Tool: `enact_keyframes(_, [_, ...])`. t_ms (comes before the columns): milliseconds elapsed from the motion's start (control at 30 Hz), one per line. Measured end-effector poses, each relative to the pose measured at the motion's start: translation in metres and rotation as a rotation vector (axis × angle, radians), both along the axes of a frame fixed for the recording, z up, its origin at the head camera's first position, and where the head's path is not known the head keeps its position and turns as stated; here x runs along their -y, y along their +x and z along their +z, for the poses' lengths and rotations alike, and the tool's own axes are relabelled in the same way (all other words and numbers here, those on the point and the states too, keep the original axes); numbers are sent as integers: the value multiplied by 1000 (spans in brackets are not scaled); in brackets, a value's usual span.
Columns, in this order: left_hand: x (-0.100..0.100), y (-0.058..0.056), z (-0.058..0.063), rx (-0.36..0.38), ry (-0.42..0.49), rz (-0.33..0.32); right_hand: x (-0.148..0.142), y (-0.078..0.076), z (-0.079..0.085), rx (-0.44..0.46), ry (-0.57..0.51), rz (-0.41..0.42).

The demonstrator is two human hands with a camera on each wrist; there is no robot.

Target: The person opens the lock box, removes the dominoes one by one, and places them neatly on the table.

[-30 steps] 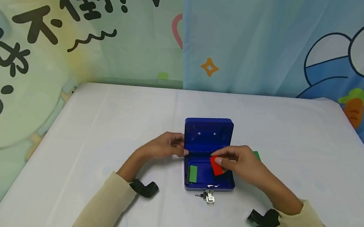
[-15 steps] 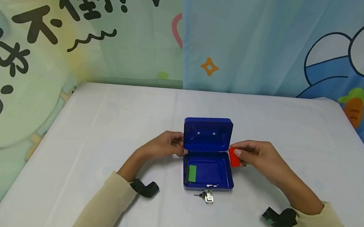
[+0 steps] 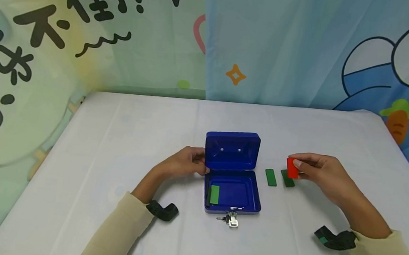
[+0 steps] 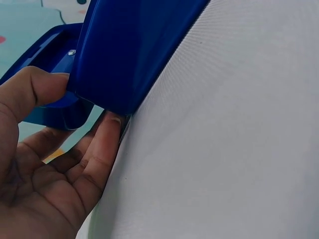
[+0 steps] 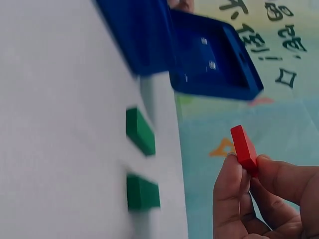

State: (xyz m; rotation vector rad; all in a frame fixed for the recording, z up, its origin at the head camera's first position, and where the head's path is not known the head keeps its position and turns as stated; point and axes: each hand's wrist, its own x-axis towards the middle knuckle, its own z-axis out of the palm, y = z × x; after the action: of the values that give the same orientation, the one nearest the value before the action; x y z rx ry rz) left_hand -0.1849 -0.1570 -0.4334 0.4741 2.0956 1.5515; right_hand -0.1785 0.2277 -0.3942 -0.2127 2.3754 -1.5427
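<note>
A person's right hand (image 3: 324, 175) pinches a red block (image 3: 291, 168) between thumb and fingers, holding it up off a white-covered table (image 3: 152, 126), to the right of an open blue box (image 3: 240, 190). In the head view, the block partly covers one green block (image 3: 288, 181) lying on the cloth; the right wrist view shows the two apart. A second green block (image 3: 270, 177) lies between that one and the box, touching neither. At left, the person's left hand (image 3: 183, 164) grips the box at its rear corner, beside the hinge, thumb on the wall and a fingertip against the lower edge. The lid (image 3: 231, 152) stands raised at the back. A third green block (image 3: 214, 195) sits inside, near the left wall. A silver padlock (image 3: 233, 220), a key (image 3: 220, 218) in it, hangs at the box's front. Pale sleeves (image 3: 117, 228) and black wrist mounts (image 3: 162, 211) show on both arms. Behind the table hangs a printed backdrop (image 3: 275, 40), with a cartoon carrot (image 3: 398, 123) at right.
</note>
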Motion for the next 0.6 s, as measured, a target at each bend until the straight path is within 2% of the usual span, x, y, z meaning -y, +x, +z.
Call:
enact_keyframes(200, [0,-1,-1,-2,-16,16,-19,-4,-6,7,20,-53])
enact_keyframes(400, [-1,-2,-4,3,12,9,-31,-10,-13,33,77,-61])
enact_keyframes(600, [1,-1,-3,16,12,17,-37,-17,-24,27,177,-75])
